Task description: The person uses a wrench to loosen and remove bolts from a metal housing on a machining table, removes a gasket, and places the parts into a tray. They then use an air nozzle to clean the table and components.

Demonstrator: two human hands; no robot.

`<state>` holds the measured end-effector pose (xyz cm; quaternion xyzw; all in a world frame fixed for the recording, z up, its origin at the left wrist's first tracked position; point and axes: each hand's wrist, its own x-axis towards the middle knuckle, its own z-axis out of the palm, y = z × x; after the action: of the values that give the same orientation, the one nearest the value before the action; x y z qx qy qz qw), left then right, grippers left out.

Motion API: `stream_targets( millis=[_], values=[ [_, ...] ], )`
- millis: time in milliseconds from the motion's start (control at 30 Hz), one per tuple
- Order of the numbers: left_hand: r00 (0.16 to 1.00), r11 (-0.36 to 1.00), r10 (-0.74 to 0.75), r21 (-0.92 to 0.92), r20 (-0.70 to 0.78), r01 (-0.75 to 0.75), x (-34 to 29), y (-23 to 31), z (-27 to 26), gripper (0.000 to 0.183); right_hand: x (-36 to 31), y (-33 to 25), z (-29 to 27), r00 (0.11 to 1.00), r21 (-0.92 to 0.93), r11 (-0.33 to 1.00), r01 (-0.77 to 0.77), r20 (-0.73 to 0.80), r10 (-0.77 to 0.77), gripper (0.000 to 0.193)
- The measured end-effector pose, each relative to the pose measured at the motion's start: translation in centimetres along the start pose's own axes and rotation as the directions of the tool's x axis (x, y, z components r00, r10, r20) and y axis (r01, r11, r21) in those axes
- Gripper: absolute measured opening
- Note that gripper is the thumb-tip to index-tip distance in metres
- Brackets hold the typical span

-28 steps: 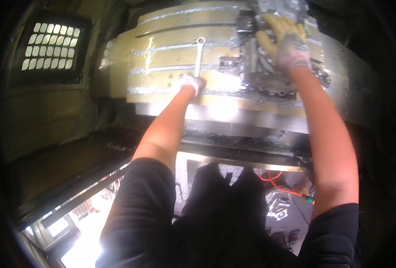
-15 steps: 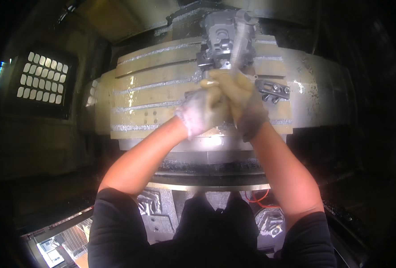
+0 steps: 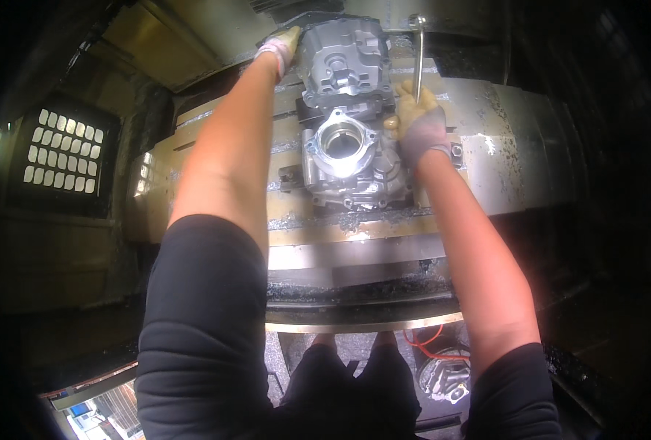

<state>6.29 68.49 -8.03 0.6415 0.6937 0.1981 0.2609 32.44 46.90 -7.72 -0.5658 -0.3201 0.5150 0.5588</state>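
A wrench (image 3: 420, 59) with a round head stands out of my gloved right hand (image 3: 421, 121), its bright shaft pointing away from me. The fingers are closed round its near end, beside the right edge of a metal casting (image 3: 391, 172) with a round machined bore. Behind that one is a second grey casting (image 3: 344, 59). My left hand (image 3: 281, 51), also gloved, reaches far forward to the left edge of this rear casting. Its fingers are partly hidden there, so whether they grip anything cannot be told.
Both castings are on a slotted machine table (image 3: 285, 209) strewn with metal chips. A dark clamp block (image 3: 291, 176) sits left of the nearer casting. Below the table's front edge are another casting (image 3: 446, 378) and an orange hose (image 3: 432, 341).
My hands have parted from their place together at the wrench. The left has gone far forward to the rear casting; the right has moved right with the wrench, uncovering the nearer casting.
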Motion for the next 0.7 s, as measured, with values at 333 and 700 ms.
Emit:
stream_targets(
  millis=[333,700],
  values=[
    [0.991,0.980,0.125,-0.154,-0.041,-0.130,7.5,-7.5,-0.4,0.051,-3.1,-0.2,1.8,0.995,-0.102,0.995,0.017,0.104,-0.007,0.040],
    [0.996,0.951,-0.071,-0.298,0.059,0.085,5.4,-4.6,0.8,0.062,-2.1,-1.1,-0.2,0.980,-0.080,0.995,-0.063,0.182,0.077,0.040]
  ],
)
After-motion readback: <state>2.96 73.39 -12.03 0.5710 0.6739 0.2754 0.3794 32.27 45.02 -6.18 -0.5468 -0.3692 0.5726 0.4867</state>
